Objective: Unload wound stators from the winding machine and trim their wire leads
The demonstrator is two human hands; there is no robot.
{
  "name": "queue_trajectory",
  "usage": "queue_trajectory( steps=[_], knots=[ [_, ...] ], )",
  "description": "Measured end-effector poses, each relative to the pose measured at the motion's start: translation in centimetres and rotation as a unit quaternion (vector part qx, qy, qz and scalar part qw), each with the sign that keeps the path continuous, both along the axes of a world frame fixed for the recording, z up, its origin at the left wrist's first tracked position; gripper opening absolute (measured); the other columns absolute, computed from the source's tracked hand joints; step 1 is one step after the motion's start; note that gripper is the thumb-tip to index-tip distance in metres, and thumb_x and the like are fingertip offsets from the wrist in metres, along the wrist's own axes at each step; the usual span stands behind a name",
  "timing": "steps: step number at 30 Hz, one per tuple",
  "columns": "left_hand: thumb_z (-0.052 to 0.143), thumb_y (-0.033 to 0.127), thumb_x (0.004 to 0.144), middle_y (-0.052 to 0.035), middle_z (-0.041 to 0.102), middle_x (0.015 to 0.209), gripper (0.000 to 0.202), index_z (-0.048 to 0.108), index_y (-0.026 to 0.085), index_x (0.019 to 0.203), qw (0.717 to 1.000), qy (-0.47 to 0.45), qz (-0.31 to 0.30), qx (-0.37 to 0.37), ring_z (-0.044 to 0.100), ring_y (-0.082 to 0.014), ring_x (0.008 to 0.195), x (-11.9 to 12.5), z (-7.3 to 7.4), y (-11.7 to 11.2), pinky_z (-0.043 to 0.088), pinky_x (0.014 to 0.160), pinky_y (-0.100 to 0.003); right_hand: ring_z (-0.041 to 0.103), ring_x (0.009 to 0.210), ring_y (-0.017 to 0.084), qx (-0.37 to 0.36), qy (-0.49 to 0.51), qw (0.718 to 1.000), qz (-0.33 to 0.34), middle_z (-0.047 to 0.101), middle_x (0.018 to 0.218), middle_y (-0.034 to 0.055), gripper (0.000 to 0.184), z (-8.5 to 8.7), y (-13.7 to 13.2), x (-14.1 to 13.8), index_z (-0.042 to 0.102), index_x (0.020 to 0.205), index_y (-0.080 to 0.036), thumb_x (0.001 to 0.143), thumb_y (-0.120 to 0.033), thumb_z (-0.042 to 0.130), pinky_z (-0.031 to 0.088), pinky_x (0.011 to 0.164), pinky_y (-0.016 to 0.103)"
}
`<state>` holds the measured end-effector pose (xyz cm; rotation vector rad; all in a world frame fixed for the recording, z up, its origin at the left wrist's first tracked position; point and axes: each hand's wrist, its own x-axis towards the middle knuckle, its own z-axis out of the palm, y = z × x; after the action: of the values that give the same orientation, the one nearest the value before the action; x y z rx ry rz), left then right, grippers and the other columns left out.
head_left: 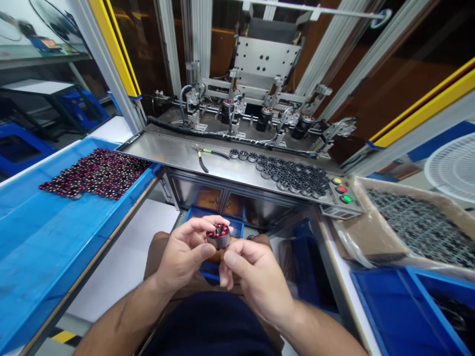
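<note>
A small motor stator [218, 237], with a dark grey ring and red copper windings, is held up over my lap. My left hand [185, 249] grips it between thumb and fingers from the left side. My right hand [254, 269] is at its lower right edge, thumb and forefinger pressed together close against it. Whatever lies between those right fingertips is too small or hidden to make out. Beyond my hands, cutters [202, 159] with green and black handles lie on the metal ledge [159, 151], beside rows of dark stator cores [293, 173].
A blue tray [48, 237] of red-wound stators [100, 173] stands to the left. Ahead is a machine with several winding stations [264, 118]. Control buttons [346, 199] sit at the ledge's right end, near a lined carton [356, 232] of grey parts and a blue bin [389, 296].
</note>
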<state>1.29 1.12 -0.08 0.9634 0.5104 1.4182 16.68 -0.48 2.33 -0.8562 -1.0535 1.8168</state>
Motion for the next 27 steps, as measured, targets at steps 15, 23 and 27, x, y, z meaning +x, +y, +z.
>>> queue_trajectory(
  steps=[15,23,27],
  knots=[
    [0.090,0.027,0.058,-0.0109,0.057,0.137,0.067,0.065,0.026,0.120,0.979,0.154,0.088,0.103,0.042,-0.0311,0.138,-1.3,0.2,0.0,0.030,0.116,-0.044,0.061,0.076,0.017,0.103,0.057,0.993,0.009,0.066,0.086,0.0070,0.035,-1.4,1.2,0.4,0.070,0.096,-0.016,0.080,-0.047,0.071,0.054,0.072,0.032],
    [0.084,0.028,0.068,-0.0061,0.070,0.110,0.058,0.065,0.026,0.122,0.913,0.382,0.067,0.127,0.063,-0.0228,0.099,-1.7,1.4,-1.2,0.047,0.090,-0.030,0.063,0.093,0.023,0.557,-0.253,0.772,-0.173,0.064,0.101,0.0111,0.049,-1.4,1.7,2.3,0.058,0.122,-0.019,0.076,-0.004,0.068,0.055,0.076,0.038],
    [0.081,0.022,0.073,-0.0061,0.071,0.106,0.047,0.065,0.024,0.117,0.900,0.387,0.094,0.179,0.065,-0.0212,0.096,-1.0,1.8,-1.0,0.049,0.088,-0.031,0.060,0.097,0.025,0.554,-0.238,0.784,-0.148,0.061,0.105,0.0123,0.053,-1.3,1.3,2.5,0.056,0.125,-0.017,0.074,-0.005,0.067,0.053,0.080,0.042]
  ],
)
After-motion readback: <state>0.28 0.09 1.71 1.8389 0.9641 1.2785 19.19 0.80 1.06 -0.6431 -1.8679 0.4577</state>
